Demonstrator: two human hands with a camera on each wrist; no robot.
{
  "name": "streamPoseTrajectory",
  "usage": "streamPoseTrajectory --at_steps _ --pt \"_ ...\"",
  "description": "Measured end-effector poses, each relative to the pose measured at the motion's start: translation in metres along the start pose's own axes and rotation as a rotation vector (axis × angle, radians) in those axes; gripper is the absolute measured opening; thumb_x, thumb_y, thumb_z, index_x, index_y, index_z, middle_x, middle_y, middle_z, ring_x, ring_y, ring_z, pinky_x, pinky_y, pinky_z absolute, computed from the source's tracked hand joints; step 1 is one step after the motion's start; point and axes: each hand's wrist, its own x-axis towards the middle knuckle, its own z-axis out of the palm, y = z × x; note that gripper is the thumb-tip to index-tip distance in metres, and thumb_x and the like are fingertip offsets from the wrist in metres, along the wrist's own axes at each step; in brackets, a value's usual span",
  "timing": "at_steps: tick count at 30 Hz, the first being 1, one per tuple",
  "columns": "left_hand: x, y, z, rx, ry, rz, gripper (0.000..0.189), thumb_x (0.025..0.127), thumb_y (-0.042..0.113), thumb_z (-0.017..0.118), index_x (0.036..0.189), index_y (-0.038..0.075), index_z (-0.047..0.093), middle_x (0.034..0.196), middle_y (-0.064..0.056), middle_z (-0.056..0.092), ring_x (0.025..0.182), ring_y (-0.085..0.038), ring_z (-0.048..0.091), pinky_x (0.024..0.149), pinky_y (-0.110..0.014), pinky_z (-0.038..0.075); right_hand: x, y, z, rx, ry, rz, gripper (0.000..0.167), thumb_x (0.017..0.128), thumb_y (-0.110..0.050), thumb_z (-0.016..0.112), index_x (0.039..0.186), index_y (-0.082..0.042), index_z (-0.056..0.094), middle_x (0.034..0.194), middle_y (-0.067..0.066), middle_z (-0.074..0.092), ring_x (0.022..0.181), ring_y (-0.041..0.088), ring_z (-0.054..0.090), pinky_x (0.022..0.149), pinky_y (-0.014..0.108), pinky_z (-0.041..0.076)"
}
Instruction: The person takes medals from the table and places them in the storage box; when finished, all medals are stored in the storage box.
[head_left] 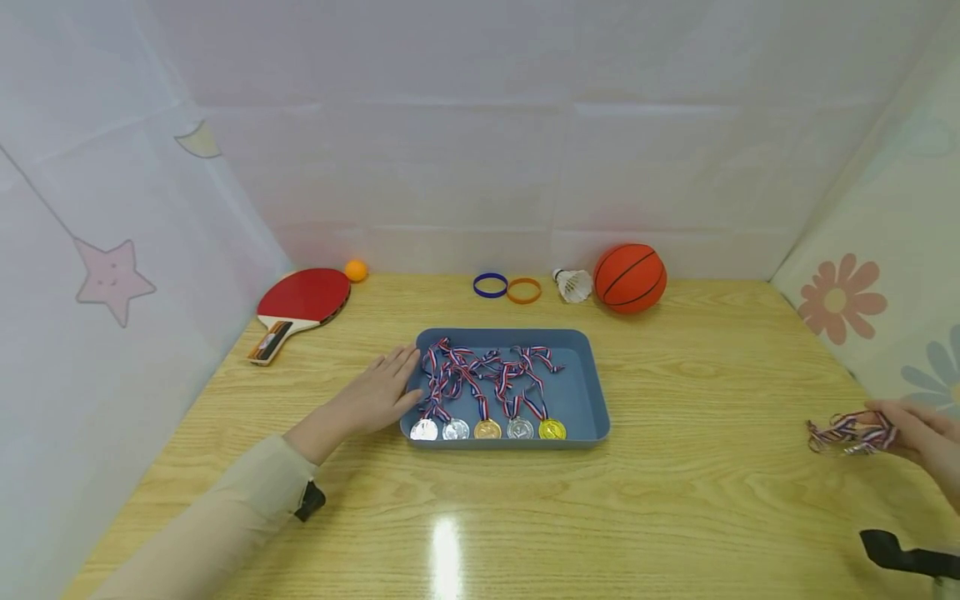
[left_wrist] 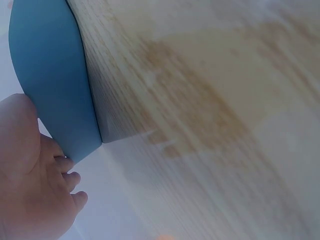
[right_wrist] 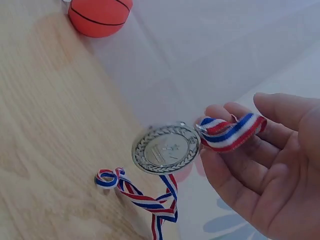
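My left hand (head_left: 382,390) lies at the left side of a blue-grey tray (head_left: 600,408), fingers straight and thumb at the rim. In the left wrist view that hand (left_wrist: 35,175) is beside the tray's outer wall (left_wrist: 55,75). Several medals, among them a bronze one (head_left: 487,429) and a gold one (head_left: 552,429), line the tray's near edge, their striped ribbons (head_left: 450,367) bunched behind. Far right, my right hand (head_left: 918,433) holds a silver medal (right_wrist: 167,147) by its red, white and blue ribbon (right_wrist: 232,132); more ribbon dangles below.
A red table tennis bat (head_left: 303,296) and orange ball (head_left: 356,270) lie back left. Behind the tray are a blue wristband (head_left: 491,285), an orange wristband (head_left: 524,291), a shuttlecock (head_left: 573,285) and a small basketball (head_left: 630,278). Cloth walls enclose the wooden table (head_left: 712,500).
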Motion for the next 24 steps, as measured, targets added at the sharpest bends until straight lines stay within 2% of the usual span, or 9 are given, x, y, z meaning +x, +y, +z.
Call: streamPoseTrajectory --at_steps 3,6,9,13,17,20,24 --pt "-0.001 0.001 -0.001 -0.008 0.001 0.001 0.065 0.098 0.035 0.04 0.142 -0.008 0.021 0.147 -0.024 0.017 0.135 -0.039 0.014 0.106 -0.051 0.016 0.004 -0.033 0.014 0.092 -0.081 -0.088 0.037 0.1 -0.006 0.032 0.123 -0.021 0.056 0.106 -0.016 0.063 0.089 -0.005 0.059 0.068 0.008 0.045" --pt "-0.001 0.002 -0.002 -0.012 -0.001 0.001 0.065 0.098 0.034 0.04 0.142 -0.008 0.021 0.147 -0.024 0.017 0.134 -0.039 0.015 0.106 -0.051 0.016 0.01 -0.055 0.024 0.124 -0.126 -0.103 0.038 0.1 -0.003 0.033 0.13 -0.017 0.052 0.111 -0.016 0.061 0.094 -0.004 0.058 0.071 0.009 0.045" --pt "-0.001 0.001 -0.001 -0.008 -0.004 0.0 0.065 0.098 0.035 0.04 0.142 -0.008 0.02 0.148 -0.023 0.017 0.135 -0.039 0.014 0.106 -0.051 0.016 0.018 -0.068 0.033 0.103 -0.122 -0.116 0.039 0.098 -0.001 0.037 0.133 -0.013 0.048 0.113 -0.015 0.06 0.094 -0.003 0.059 0.071 0.011 0.047" --pt "-0.001 0.0 0.0 -0.009 -0.004 0.001 0.065 0.098 0.036 0.039 0.142 -0.008 0.02 0.148 -0.023 0.017 0.135 -0.039 0.014 0.106 -0.051 0.015 0.03 -0.081 0.043 0.082 -0.099 -0.108 0.038 0.097 -0.001 0.042 0.131 -0.014 0.051 0.112 -0.015 0.06 0.088 -0.001 0.061 0.069 0.013 0.048" --pt "-0.001 0.0 0.0 -0.008 -0.001 0.001 0.065 0.098 0.036 0.039 0.142 -0.008 0.02 0.148 -0.023 0.017 0.134 -0.039 0.014 0.106 -0.051 0.015 0.042 -0.097 0.055 0.135 -0.066 -0.079 0.033 0.095 -0.003 0.047 0.124 -0.015 0.058 0.106 -0.013 0.063 0.083 0.002 0.062 0.069 0.013 0.048" --pt "-0.001 0.001 -0.001 -0.01 -0.001 0.0 0.065 0.098 0.035 0.04 0.142 -0.008 0.021 0.148 -0.024 0.017 0.134 -0.039 0.015 0.106 -0.051 0.015 0.052 -0.11 0.064 0.18 -0.065 -0.104 0.03 0.094 -0.001 0.048 0.121 -0.01 0.06 0.104 -0.01 0.065 0.087 0.003 0.062 0.07 0.014 0.048" --pt "-0.001 0.001 -0.002 -0.007 -0.005 -0.001 0.065 0.098 0.035 0.04 0.142 -0.008 0.021 0.147 -0.024 0.018 0.134 -0.039 0.015 0.106 -0.051 0.016 0.066 -0.128 0.075 0.203 -0.084 -0.184 0.028 0.093 0.002 0.048 0.119 0.0 0.058 0.104 -0.004 0.066 0.091 0.005 0.062 0.073 0.015 0.048"
